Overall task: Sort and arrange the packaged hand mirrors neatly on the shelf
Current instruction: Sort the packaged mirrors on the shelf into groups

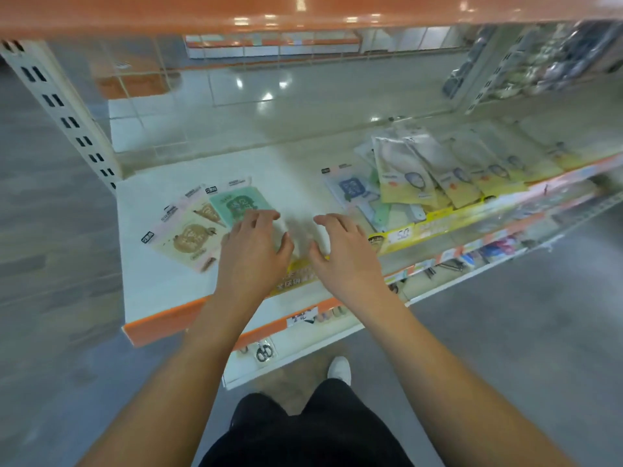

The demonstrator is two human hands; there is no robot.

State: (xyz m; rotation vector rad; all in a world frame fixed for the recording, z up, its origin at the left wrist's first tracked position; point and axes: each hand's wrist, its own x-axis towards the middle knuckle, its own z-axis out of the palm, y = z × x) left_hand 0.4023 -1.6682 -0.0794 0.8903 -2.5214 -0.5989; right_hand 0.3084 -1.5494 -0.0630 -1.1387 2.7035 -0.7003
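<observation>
Hands: left hand [253, 246] and right hand [340, 247] spread, loosely curled, gripping nothing; left fingertips touching green packet [240, 204].
Mirrors: beige packets [188, 234] fanned left; yellow stack [448, 176] right on shelf [161, 291].
Risk: careless sweep could push fanned packets over near edge, or topple leaning stack.

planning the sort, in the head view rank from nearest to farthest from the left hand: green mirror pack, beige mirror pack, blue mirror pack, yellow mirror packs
From the left hand:
1. green mirror pack, under its fingertips
2. beige mirror pack, just left
3. blue mirror pack, right of the gap
4. yellow mirror packs, far right
</observation>
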